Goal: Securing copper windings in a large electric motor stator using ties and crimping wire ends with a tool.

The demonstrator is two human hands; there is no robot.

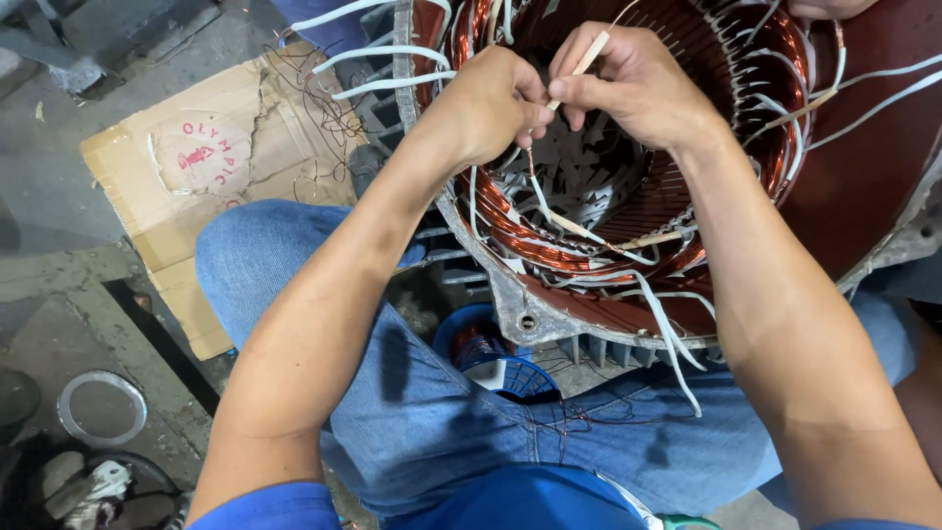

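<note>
Wire [531, 169] end hidden between hands [559, 93]

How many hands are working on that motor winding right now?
2. The left hand is over the copper winding on its left side; the right hand beside it pinches a pale sleeve. Part of another person shows at the top edge, hands unseen.
</note>
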